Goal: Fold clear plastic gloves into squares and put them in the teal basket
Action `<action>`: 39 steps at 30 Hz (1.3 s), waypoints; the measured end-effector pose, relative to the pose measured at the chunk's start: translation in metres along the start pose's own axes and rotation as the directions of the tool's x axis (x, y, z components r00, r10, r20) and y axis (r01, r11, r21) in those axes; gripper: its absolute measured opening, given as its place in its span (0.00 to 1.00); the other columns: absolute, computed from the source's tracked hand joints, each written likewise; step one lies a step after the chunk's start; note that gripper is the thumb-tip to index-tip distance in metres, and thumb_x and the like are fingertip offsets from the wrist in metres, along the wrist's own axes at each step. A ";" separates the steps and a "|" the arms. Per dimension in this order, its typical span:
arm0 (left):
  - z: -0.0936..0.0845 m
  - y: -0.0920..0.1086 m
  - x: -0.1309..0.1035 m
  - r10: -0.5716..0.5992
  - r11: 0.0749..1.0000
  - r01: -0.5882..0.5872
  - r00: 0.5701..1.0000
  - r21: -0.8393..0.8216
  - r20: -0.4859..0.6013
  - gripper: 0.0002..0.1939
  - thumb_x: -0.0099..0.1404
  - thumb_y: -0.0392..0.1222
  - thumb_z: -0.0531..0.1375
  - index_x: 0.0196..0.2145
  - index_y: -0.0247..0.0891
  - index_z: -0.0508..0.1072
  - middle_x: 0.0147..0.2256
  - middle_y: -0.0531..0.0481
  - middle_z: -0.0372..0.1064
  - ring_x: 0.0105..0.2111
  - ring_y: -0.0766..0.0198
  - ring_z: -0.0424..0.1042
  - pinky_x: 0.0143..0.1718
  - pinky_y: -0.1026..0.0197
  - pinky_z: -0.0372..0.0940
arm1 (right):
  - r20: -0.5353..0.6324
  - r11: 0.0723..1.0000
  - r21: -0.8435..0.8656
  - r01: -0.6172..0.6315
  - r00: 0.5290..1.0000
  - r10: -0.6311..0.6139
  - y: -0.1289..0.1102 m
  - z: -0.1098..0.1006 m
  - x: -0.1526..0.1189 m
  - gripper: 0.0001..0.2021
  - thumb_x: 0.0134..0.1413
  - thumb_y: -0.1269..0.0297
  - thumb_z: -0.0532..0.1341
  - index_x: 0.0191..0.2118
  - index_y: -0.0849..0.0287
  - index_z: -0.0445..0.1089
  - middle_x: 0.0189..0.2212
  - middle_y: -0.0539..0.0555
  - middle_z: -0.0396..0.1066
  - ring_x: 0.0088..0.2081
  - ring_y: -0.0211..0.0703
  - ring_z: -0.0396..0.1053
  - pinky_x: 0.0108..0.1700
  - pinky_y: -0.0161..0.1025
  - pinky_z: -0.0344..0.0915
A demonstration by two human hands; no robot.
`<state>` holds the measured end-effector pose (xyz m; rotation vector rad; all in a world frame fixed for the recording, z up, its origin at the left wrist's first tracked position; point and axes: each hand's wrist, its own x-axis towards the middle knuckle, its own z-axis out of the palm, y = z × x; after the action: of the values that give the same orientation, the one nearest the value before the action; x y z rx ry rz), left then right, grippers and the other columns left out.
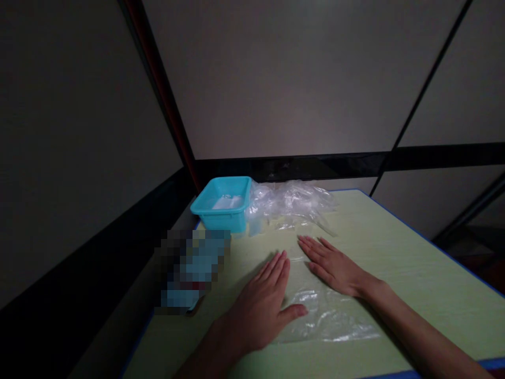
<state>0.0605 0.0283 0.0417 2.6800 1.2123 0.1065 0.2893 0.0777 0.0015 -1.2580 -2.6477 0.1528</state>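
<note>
A clear plastic bag [323, 316] lies spread on the pale yellow-green table, its near part wrinkled and shiny. My left hand [264, 302] is at the bag's left side, fingers stretched forward and thumb out over the plastic. Farther forward and to the right, my right hand [329, 263] rests palm down with its fingers extended on the bag's upper right part. Neither hand grips anything. Parts of the bag under the hands are hidden.
A turquoise plastic basin [223, 210] with something clear and white inside stands at the back left. Beside it lies a heap of crumpled clear plastic bags [294, 200]. A pixelated, bluish flat object [201, 268] lies along the left edge of the table [406, 263]. Walls enclose the back and left.
</note>
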 end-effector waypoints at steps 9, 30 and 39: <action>0.003 -0.041 -0.014 -0.146 0.989 0.149 0.985 -0.025 0.092 0.32 0.65 0.49 0.47 0.59 0.23 0.46 0.61 0.35 0.36 0.60 0.57 0.38 0.57 0.53 0.45 | 0.000 0.999 0.030 -0.023 1.000 0.023 0.000 0.002 0.000 0.26 0.62 0.56 0.41 0.63 0.59 0.40 0.62 0.56 0.41 0.62 0.44 0.40 0.60 0.51 0.43; -0.002 -0.058 0.041 -0.120 0.970 0.063 0.964 -0.234 -0.237 0.13 0.54 0.27 0.53 0.34 0.38 0.70 0.36 0.50 0.69 0.39 0.63 0.68 0.41 0.64 0.61 | -0.278 0.814 0.527 -0.246 0.855 0.438 0.025 0.006 0.040 0.08 0.48 0.62 0.53 0.24 0.59 0.62 0.23 0.51 0.65 0.26 0.40 0.64 0.29 0.36 0.60; 0.018 -0.049 0.043 -0.209 0.931 0.089 0.926 -0.354 -0.315 0.17 0.51 0.24 0.53 0.38 0.37 0.69 0.38 0.48 0.70 0.40 0.61 0.68 0.44 0.60 0.62 | -0.135 0.443 0.892 -0.089 0.883 0.449 0.014 -0.011 0.034 0.14 0.46 0.55 0.61 0.31 0.58 0.58 0.22 0.49 0.68 0.25 0.37 0.66 0.27 0.34 0.59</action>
<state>0.0554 0.0896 0.0128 2.3208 1.3498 0.7253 0.2813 0.1134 0.0145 -1.1287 -1.5594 1.0720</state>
